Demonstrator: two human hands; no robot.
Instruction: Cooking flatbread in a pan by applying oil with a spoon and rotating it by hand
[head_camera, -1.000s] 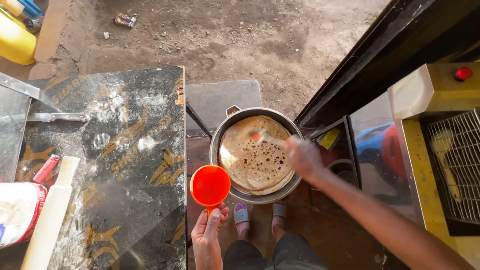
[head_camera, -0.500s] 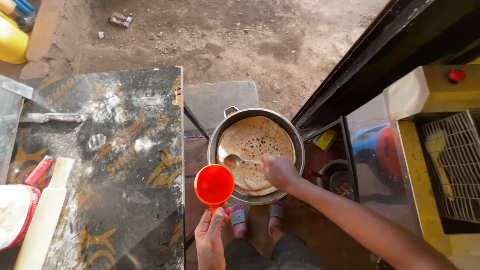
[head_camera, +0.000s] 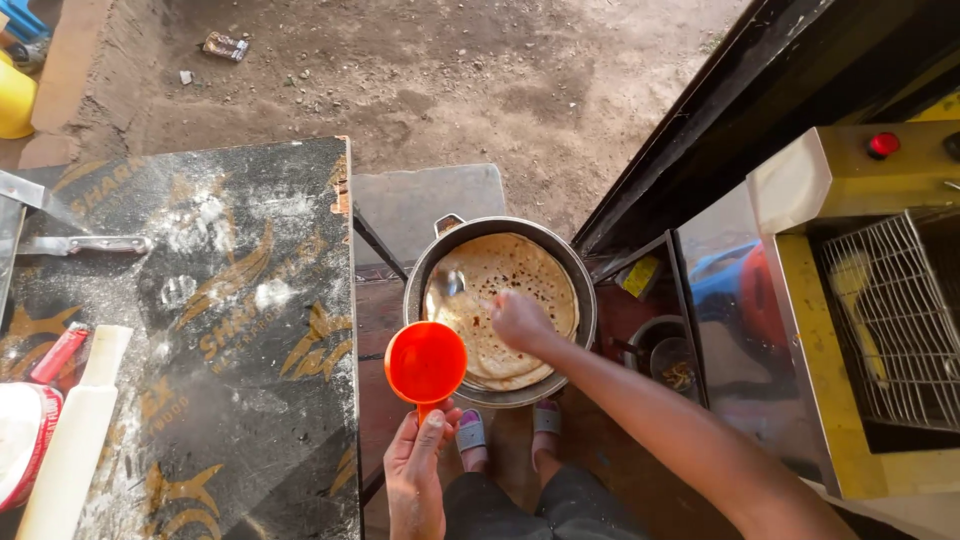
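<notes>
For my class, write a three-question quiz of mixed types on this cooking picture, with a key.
1. True or false: the left hand holds an orange cup by its handle.
2. Multiple choice: the flatbread lies in A) a wire rack, B) a round metal pan, C) a yellow bucket.
3. Fill in: the right hand holds a metal ____ over the flatbread.

Key:
1. True.
2. B.
3. spoon, its bowl at the flatbread's left side.
</notes>
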